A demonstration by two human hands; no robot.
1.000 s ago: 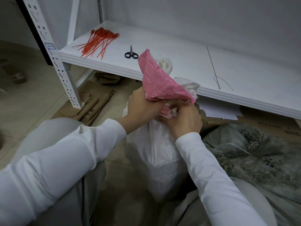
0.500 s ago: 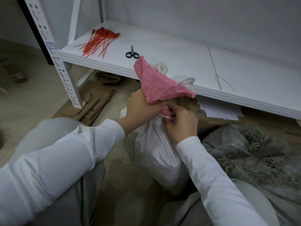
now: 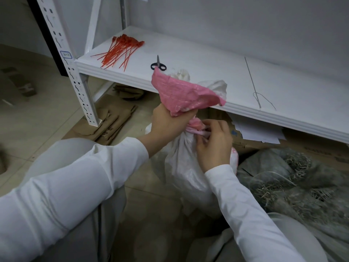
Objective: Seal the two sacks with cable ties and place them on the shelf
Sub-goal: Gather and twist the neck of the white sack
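A white woven sack [image 3: 186, 173] with a pink top flap [image 3: 181, 94] stands on the floor in front of the white shelf [image 3: 207, 72]. My left hand [image 3: 168, 123] grips the gathered neck just under the flap. My right hand [image 3: 214, 142] pinches the bunched neck, where a pale band wraps around it; I cannot tell whether that band is a tie. A bundle of red cable ties [image 3: 120, 51] lies at the shelf's left end. A grey sack [image 3: 294, 178] filled with straw-like stuff lies at the right on the floor.
Black scissors [image 3: 158, 64] lie on the shelf behind the sack. A thin wire [image 3: 255, 86] lies on the shelf to the right. The perforated shelf post [image 3: 75, 72] stands at left. Flattened cardboard [image 3: 111, 120] and papers [image 3: 258, 132] lie under the shelf.
The pink flap has sunk lower and folded over. My right hand slid down from the flap to the bunched neck of the sack. My left hand keeps its grip.
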